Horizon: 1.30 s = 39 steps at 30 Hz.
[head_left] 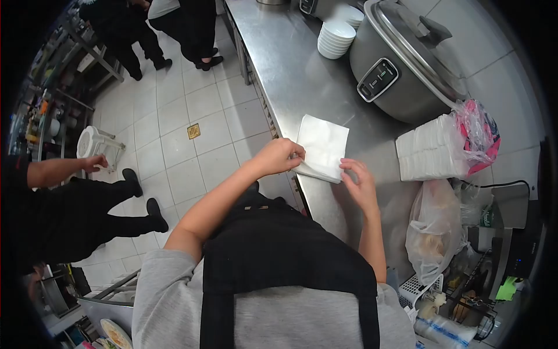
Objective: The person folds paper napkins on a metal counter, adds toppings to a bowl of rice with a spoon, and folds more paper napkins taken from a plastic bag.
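A small pile of white paper napkins [323, 142] lies at the front edge of the steel counter, with its near edge slightly lifted. At its left edge, my left hand [282, 156] is closed with thumb and fingers pinching the napkins' near-left corner. My right hand [358, 181] holds the near-right corner between thumb and curled fingers. How many sheets each hand grips is hard to make out.
On the steel counter [273, 52] stand a large rice cooker [401, 64], stacked white bowls [335, 41] and an opened napkin pack [427, 148]. A plastic bag [433, 232] hangs nearby. A person in black [75, 215] stands left, near a white stool [96, 142]; two others stand farther off.
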{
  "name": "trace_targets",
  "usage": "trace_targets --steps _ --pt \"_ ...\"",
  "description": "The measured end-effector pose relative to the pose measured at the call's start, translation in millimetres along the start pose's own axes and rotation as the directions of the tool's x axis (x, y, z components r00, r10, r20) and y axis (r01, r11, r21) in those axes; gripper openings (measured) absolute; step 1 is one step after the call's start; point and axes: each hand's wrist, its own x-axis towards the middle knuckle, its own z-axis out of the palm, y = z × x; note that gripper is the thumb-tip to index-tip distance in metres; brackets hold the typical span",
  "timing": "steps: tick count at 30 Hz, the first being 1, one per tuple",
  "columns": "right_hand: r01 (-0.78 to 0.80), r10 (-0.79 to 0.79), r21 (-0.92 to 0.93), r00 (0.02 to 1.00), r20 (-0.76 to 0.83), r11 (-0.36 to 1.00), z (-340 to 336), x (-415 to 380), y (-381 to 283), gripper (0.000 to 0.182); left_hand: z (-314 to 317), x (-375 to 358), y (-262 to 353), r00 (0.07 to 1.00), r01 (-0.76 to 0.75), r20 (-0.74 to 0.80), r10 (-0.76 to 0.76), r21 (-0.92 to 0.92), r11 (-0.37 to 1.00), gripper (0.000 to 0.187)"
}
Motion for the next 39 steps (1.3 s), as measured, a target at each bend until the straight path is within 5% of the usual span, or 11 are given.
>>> trace_targets --steps 5,14,15,17,22,25,28,30,31,36,39 --pt "0.079 -0.073 -0.164 0.996 0.043 0.983 9 -2 -2 0.047 1 0 -2 0.997 -0.011 -0.082 0.004 -0.083 0.997 0.017" --pt "0.108 -0.11 -0.029 0.985 -0.134 0.994 15 2 14 0.021 -19 2 1 0.991 0.128 0.067 -0.115 -0.255 0.958 0.023" --pt "0.037 -0.023 0.102 0.99 -0.14 0.994 15 2 11 0.018 -22 0 6 0.991 0.131 0.065 -0.118 -0.252 0.959 0.023" --pt "-0.032 0.065 0.237 0.989 -0.133 0.971 17 2 9 0.015 -26 -4 16 0.997 -0.064 -0.05 0.05 -0.322 0.945 0.023" --pt "-0.129 0.182 0.482 0.981 -0.065 0.867 29 -2 20 0.017 2 2 -2 0.987 -0.155 -0.056 0.151 -0.082 0.984 0.021" --pt "-0.043 0.101 0.354 0.984 -0.148 0.934 34 -1 13 0.017 15 4 -6 0.986 -0.155 -0.07 0.151 -0.044 0.987 0.019" --pt "-0.021 0.04 0.111 0.984 -0.171 0.994 33 4 25 0.015 15 5 0 0.994 -0.037 -0.105 0.028 -0.089 0.995 0.019" --pt "-0.166 0.207 0.236 0.965 -0.16 0.957 38 10 31 0.014 11 9 3 0.957 0.283 0.032 -0.288 -0.316 0.906 0.017" --pt "-0.298 0.363 0.354 0.923 -0.131 0.886 41 14 33 0.015 12 12 0 0.956 0.285 0.033 -0.29 -0.316 0.905 0.017" --pt "-0.303 0.377 0.285 0.89 -0.257 0.909 49 38 43 0.017 11 21 -1 0.918 0.288 -0.173 -0.356 -0.326 0.901 0.035" --pt "-0.319 0.389 0.267 0.88 -0.273 0.909 52 45 47 0.018 7 23 -1 0.918 0.331 -0.143 -0.37 -0.236 0.914 0.047"
